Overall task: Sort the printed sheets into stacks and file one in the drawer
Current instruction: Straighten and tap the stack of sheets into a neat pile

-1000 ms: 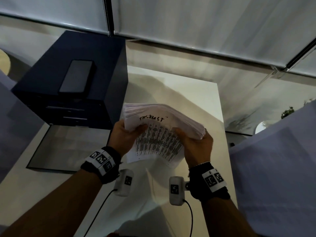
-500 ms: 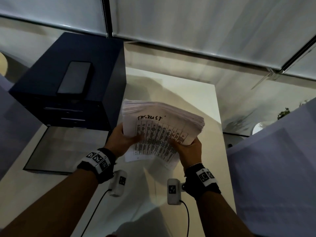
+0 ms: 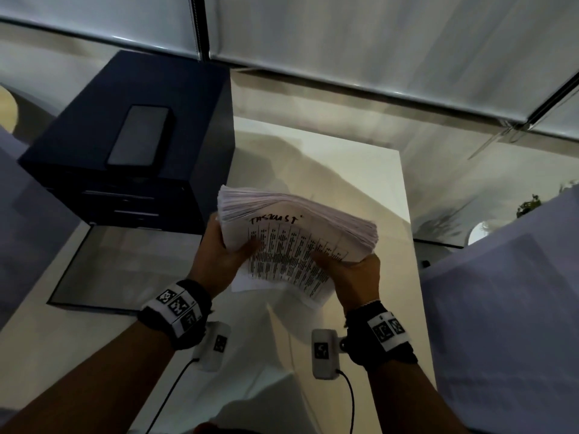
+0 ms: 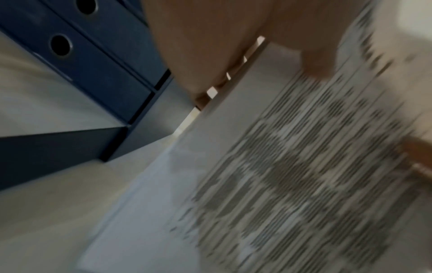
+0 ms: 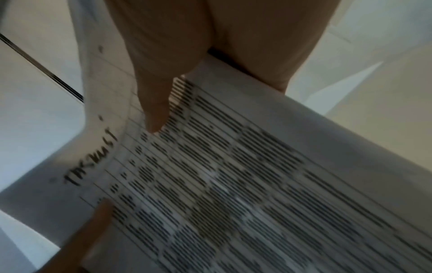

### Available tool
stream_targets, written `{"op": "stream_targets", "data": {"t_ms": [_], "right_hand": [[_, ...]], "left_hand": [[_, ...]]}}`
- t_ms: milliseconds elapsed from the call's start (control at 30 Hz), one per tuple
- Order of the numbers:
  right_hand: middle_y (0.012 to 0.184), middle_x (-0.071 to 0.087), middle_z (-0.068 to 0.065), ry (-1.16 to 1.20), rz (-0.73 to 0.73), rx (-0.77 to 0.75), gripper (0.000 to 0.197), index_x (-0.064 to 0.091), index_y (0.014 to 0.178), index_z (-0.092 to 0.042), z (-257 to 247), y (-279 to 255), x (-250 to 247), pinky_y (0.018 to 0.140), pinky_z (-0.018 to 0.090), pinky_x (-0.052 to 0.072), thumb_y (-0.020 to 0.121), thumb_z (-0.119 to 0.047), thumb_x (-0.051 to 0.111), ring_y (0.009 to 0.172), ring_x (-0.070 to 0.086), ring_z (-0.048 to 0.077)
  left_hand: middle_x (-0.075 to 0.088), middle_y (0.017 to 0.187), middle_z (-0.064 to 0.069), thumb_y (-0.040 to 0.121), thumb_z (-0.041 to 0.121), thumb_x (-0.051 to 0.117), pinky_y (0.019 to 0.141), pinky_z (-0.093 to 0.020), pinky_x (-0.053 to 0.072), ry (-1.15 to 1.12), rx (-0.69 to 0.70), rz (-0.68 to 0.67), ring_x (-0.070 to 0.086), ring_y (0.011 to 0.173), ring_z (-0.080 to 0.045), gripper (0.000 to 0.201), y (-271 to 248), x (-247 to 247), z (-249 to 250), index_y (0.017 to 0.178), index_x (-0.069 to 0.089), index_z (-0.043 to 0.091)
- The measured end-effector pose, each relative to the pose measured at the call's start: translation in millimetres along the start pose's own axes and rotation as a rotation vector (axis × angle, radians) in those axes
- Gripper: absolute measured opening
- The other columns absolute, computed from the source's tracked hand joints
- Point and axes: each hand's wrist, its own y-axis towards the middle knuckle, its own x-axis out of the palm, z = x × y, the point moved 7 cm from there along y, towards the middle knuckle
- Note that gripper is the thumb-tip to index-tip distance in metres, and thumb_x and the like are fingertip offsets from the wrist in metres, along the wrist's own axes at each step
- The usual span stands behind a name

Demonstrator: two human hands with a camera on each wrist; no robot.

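A thick stack of printed sheets (image 3: 291,236) is held tilted above the white table (image 3: 369,170). Its top sheet carries columns of print and a handwritten heading. My left hand (image 3: 219,255) grips the stack's left edge, thumb on top. My right hand (image 3: 351,270) grips the right edge, its thumb pressed on the print (image 5: 154,118). The sheets (image 4: 292,175) fill the left wrist view, blurred. The dark blue drawer unit (image 3: 125,158) stands to the left, with its drawers (image 4: 77,61) closed in the left wrist view.
A phone (image 3: 138,136) lies on top of the drawer unit. A dark-rimmed open tray or lid (image 3: 125,267) lies flat in front of the unit. Blurred white sheets (image 3: 507,308) fill the right foreground. Window blinds (image 3: 344,32) hang behind the table.
The stack has been lifted and squared slightly, moving a little up and left between my hands. Both hands keep their grip on its edges.
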Motion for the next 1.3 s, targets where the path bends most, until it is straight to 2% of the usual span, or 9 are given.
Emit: {"op": "stream_targets", "data": {"t_ms": [167, 433, 567, 633, 733, 833, 1000, 1100, 1300], "right_hand": [[0.087, 0.075, -0.017, 0.005, -0.043, -0.091, 0.053, 0.064, 0.113, -0.005, -23, 1, 2, 0.066, 0.014, 0.055, 0.065, 0.003, 0.084, 0.080, 0.072, 0.002], [0.096, 0.073, -0.016, -0.038, -0.030, -0.205, 0.051, 0.065, 0.109, -0.010, -28, 2, -4, 0.076, 0.017, 0.055, 0.064, 0.004, 0.084, 0.091, 0.070, 0.004], [0.097, 0.074, -0.015, -0.044, -0.028, -0.220, 0.046, 0.068, 0.104, -0.021, -25, 4, -3, 0.081, 0.023, 0.057, 0.067, 0.002, 0.084, 0.094, 0.070, 0.007], [0.094, 0.075, -0.015, -0.020, -0.033, -0.205, 0.043, 0.070, 0.097, -0.027, -22, 3, -3, 0.080, 0.023, 0.057, 0.069, 0.003, 0.082, 0.092, 0.071, 0.008], [0.089, 0.076, -0.014, 0.002, -0.051, -0.182, 0.041, 0.071, 0.091, -0.028, -19, 8, -5, 0.078, 0.023, 0.058, 0.069, 0.005, 0.081, 0.087, 0.072, 0.008], [0.090, 0.076, -0.011, -0.014, -0.100, -0.124, 0.041, 0.071, 0.095, -0.024, -9, 17, -5, 0.080, 0.027, 0.058, 0.069, 0.007, 0.080, 0.088, 0.072, 0.009], [0.079, 0.075, -0.014, -0.058, -0.060, -0.038, 0.025, 0.073, 0.085, -0.022, 8, 17, -3, 0.081, 0.037, 0.059, 0.074, -0.002, 0.080, 0.079, 0.071, 0.007], [0.076, 0.074, -0.017, 0.002, 0.002, -0.074, 0.031, 0.072, 0.079, -0.029, 5, 9, -3, 0.071, 0.022, 0.059, 0.074, 0.000, 0.078, 0.075, 0.070, 0.002], [0.086, 0.075, -0.015, 0.015, -0.002, -0.062, 0.039, 0.070, 0.093, -0.030, 9, -4, -1, 0.072, 0.024, 0.058, 0.072, 0.002, 0.080, 0.083, 0.072, 0.007]], "left_hand": [[0.049, 0.144, 0.001, 0.070, 0.069, 0.068, 0.099, -0.031, 0.051, -0.253, 0.123, -0.044, 0.052, 0.130, -0.015, 0.111, -7, 2, 39, 0.154, 0.017, 0.016], [0.030, 0.159, -0.003, 0.092, 0.064, 0.039, 0.118, -0.058, 0.021, -0.284, 0.107, -0.107, 0.028, 0.147, -0.023, 0.073, 1, -1, 40, 0.154, 0.021, 0.030], [0.039, 0.154, 0.005, 0.095, 0.060, 0.038, 0.118, -0.046, 0.029, -0.286, 0.127, -0.095, 0.035, 0.143, -0.017, 0.053, 1, 3, 45, 0.145, 0.034, 0.044], [0.027, 0.159, 0.008, 0.081, 0.066, 0.060, 0.115, -0.038, 0.034, -0.268, 0.088, -0.084, 0.032, 0.144, -0.012, 0.083, 3, -1, 38, 0.150, 0.020, 0.044], [0.032, 0.155, 0.012, 0.063, 0.030, 0.089, 0.100, -0.016, 0.045, -0.028, -0.004, -0.136, 0.042, 0.134, 0.000, 0.124, 13, -6, 17, 0.154, 0.005, 0.040], [0.058, 0.132, 0.008, 0.063, 0.027, 0.085, 0.085, -0.008, 0.049, 0.140, -0.052, -0.193, 0.056, 0.116, 0.005, 0.096, 19, -5, -2, 0.146, 0.037, 0.016], [0.069, 0.087, 0.030, 0.078, 0.006, 0.078, 0.072, 0.000, 0.045, 0.152, -0.029, -0.038, 0.061, 0.085, 0.021, 0.036, 23, -1, 1, 0.103, 0.065, 0.028], [0.063, 0.094, 0.019, 0.084, 0.007, 0.071, 0.069, 0.002, 0.045, 0.106, 0.005, 0.063, 0.059, 0.080, 0.023, 0.029, 17, -1, 6, 0.112, 0.064, 0.010], [0.053, 0.118, 0.024, 0.092, 0.023, 0.063, 0.080, 0.002, 0.041, 0.122, -0.034, -0.015, 0.050, 0.101, 0.026, 0.051, -5, 4, -19, 0.136, 0.037, 0.027]]}}
